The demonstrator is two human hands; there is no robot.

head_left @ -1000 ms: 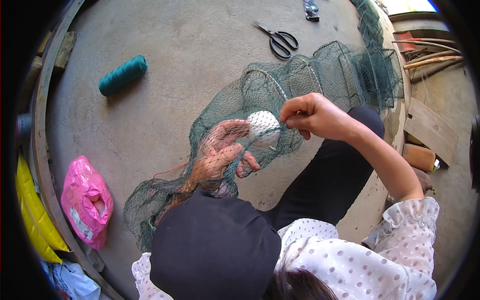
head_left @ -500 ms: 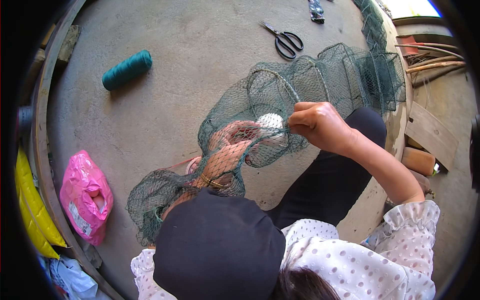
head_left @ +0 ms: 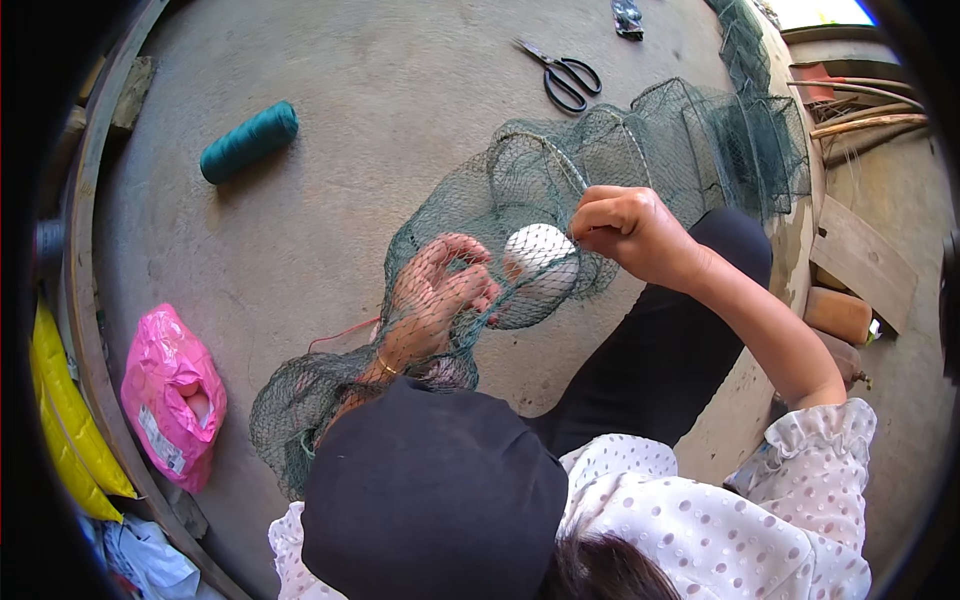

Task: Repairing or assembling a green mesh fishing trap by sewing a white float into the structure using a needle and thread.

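A long green mesh net (head_left: 520, 170) with hoops inside it stretches across the floor to the far right. My left hand (head_left: 440, 280) is inside the mesh, which also covers the forearm. Its fingers are curved, with a gap between thumb and forefinger and nothing visible in them. To its right, a smooth white rounded object (head_left: 541, 255) shows through the mesh; its kind is unclear. My right hand (head_left: 630, 230) is closed on the net beside that white object, in a pinch at a hoop's edge. Anything small between those fingertips is hidden.
Black-handled scissors (head_left: 562, 78) lie on the floor beyond the net. A spool of teal twine (head_left: 250, 142) lies at the far left. A pink plastic bag (head_left: 170, 385) and a yellow packet (head_left: 70, 410) are at the left. Wood boards (head_left: 865, 262) and sticks stand at the right.
My left hand has drawn back to the left, away from the white rounded object, which shows more fully now. My right hand has shifted slightly up and left, still pinching the net.
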